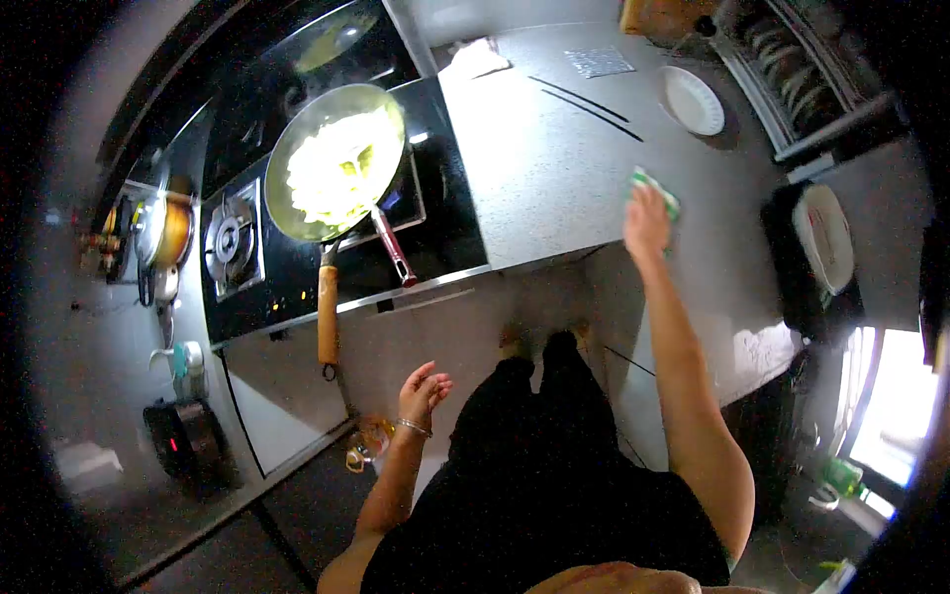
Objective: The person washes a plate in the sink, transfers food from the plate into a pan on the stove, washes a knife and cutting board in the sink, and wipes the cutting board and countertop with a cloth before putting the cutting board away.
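A kitchen is pictured around a black gas stove [450,203] and a pale counter [544,188]
Food [332,178] is held in a wooden-handled pan [346,96] on the stove, chopsticks [592,115] and a white plate [695,101] are set on the counter, and dishes [782,64] are kept in a rack [829,129]

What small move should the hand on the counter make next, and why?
Probably slide the right hand towards the stove, taking along what looks like a green-and-white cloth: the hand already rests on it, and the counter between there and the stove looks unobstructed.
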Demonstrator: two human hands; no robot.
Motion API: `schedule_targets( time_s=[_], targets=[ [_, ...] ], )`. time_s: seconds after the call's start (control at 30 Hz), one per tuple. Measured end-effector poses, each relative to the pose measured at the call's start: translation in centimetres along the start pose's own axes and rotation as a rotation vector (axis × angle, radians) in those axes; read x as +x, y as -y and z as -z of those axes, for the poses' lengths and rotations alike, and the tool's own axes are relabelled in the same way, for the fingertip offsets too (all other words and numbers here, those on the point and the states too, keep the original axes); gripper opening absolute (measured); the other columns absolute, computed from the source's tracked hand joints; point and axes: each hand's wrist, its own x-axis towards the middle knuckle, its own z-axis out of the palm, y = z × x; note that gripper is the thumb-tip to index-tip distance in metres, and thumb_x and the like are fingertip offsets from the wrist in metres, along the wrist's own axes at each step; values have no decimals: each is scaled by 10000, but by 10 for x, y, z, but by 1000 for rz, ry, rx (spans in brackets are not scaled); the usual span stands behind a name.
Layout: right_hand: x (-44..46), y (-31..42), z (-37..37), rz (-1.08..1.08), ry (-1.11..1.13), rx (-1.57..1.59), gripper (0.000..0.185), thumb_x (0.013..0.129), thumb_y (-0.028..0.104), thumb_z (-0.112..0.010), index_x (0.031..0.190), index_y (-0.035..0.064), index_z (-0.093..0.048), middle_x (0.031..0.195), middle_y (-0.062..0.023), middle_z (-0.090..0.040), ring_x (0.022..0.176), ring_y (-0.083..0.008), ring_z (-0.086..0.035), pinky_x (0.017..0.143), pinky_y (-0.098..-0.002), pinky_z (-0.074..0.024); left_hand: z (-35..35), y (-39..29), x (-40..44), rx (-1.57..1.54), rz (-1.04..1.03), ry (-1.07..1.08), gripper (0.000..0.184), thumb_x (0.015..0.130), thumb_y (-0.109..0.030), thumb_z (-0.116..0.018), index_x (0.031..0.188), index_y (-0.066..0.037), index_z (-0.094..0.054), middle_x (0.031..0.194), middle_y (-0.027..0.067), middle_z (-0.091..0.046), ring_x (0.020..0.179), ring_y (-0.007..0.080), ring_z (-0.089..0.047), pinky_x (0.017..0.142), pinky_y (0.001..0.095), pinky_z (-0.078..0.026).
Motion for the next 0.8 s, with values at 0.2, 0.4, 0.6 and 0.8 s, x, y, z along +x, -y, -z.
schedule_targets(
  time_s=[0.2, 0.4, 0.6, 0.8],
  targets=[
    [-44, -133, 23, -764, 356, 233, 303, 816, 151, -476, 1105, 98, -553, 1146, -172, -528, 1127, -258, -453, 877, -395, -400, 2, 3, 7, 44, 3, 86, 321, 840, -20, -523, 1152, 16, -458, 898, 139, -601, 745, 197, -614, 655, 278, -524],
    [-31, 18, 17, -258, 557, -69, 708, 814, 284, -566, 1396, 171, -178, 1452, -170, -98, 1328, -375, -100, 1058, -489, -145, -5, -5, 21, 132, -30, 164, 364, 844, -18, -524, 1186, 64, -426, 928, 188, -594, 762, 224, -618, 647, 294, -529],
    [-99, -3, 61, -295, 456, -119, 729, 799, 78, -535, 1403, 186, -142, 1460, -148, -69, 1341, -341, -85, 1081, -437, -136, -18, -13, 22, 140, -77, 226, 378, 848, -23, -525, 1203, 57, -423, 952, 194, -593, 785, 233, -620, 659, 292, -530],
    [-212, -7, 127, -571, 156, 20, 627, 664, -40, -554, 1250, 124, -403, 1386, -170, -284, 1297, -360, -226, 1053, -425, -234, -33, -2, 26, 217, 42, 313, 304, 833, 7, -510, 1133, 54, -488, 925, 189, -598, 783, 229, -610, 696, 298, -517]
  ],
)
